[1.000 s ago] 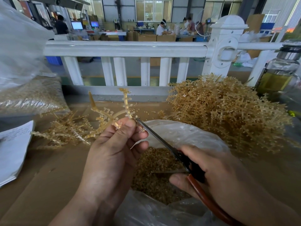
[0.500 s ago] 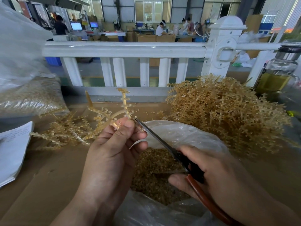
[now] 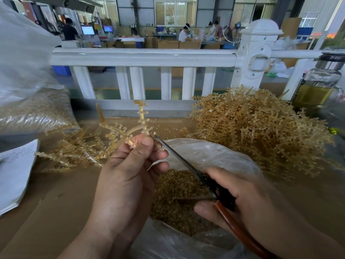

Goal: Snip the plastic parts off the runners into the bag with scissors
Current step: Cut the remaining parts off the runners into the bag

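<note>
Near the left edge of the desk [image 3: 56, 202]: a stack of paper [image 3: 15, 174], then a low heap of runners [image 3: 74, 154] (stripped, by the look of them). Left of centre, left hand [image 3: 127, 180] pinching a branched runner [image 3: 142, 118] between thumb and fingers, its small parts held up just behind the open bag [image 3: 214, 156] at the front edge. Loose parts [image 3: 177, 187] already lying inside. Scissors [image 3: 186, 163] gripped in the right hand [image 3: 252, 202], fingers curled round the dark handles, blades seen edge-on, tip touching the runner right beside the left thumb. Toward the right edge, a big tangle of uncut runners [image 3: 261, 131]; at the far right corner, a glass bottle [image 3: 317, 85].

Likely trouble from here: a nicked thumb, given the tip so close to it. Also a snipped part flying past the bag's mouth onto the desk, with the cut point sitting at the bag's far rim and not squarely over the opening. Possibly a ragged stub on the part, from cutting away from the joint.
</note>
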